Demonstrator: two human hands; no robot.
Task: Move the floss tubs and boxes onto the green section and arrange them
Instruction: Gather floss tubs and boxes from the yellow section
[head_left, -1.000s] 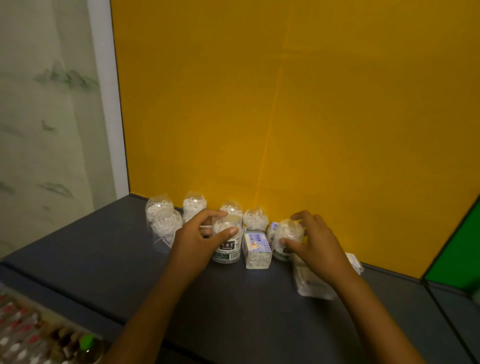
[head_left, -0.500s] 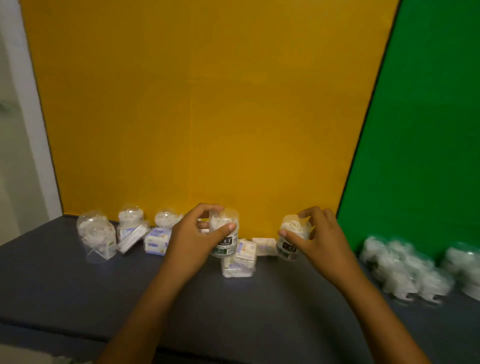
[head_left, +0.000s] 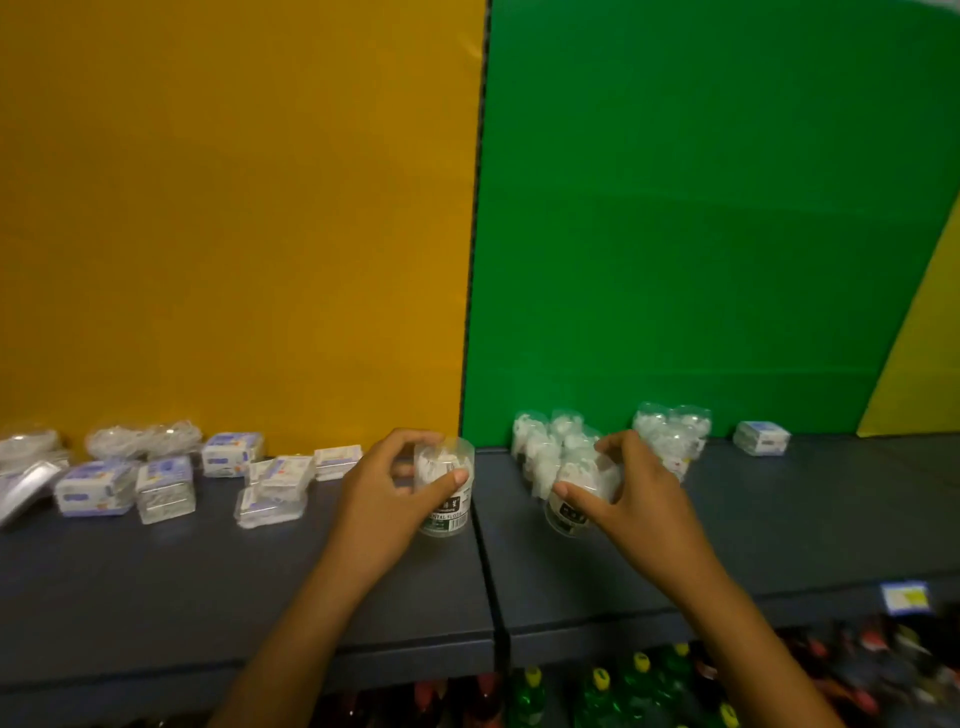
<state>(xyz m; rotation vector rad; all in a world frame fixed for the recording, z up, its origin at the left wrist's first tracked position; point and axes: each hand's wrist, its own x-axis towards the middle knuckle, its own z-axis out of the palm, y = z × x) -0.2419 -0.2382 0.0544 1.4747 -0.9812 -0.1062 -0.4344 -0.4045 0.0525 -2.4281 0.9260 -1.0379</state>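
Observation:
My left hand (head_left: 384, 499) grips a clear floss tub (head_left: 445, 493) with a green-and-white label, held just left of the seam between the orange panel and the green section (head_left: 701, 234). My right hand (head_left: 634, 499) grips a second clear floss tub (head_left: 574, 499) in front of the green section, just above the shelf. Several floss tubs (head_left: 545, 441) stand in a cluster against the green back, with more tubs (head_left: 672, 428) to their right and one floss box (head_left: 761, 438) further right. Several floss boxes (head_left: 166, 486) and tubs lie before the orange panel (head_left: 234, 208).
The dark grey shelf (head_left: 805, 519) runs across the view, with a seam at the centre. A blue price tag (head_left: 904, 597) sits on its front edge at right. Bottles with yellow and red caps (head_left: 597, 691) stand on the level below. A yellow panel (head_left: 919, 364) begins at far right.
Both hands have carried their tubs to the right, from the orange section toward the green one. The view has swung right, and the right hand's tub is now beside the green-section cluster.

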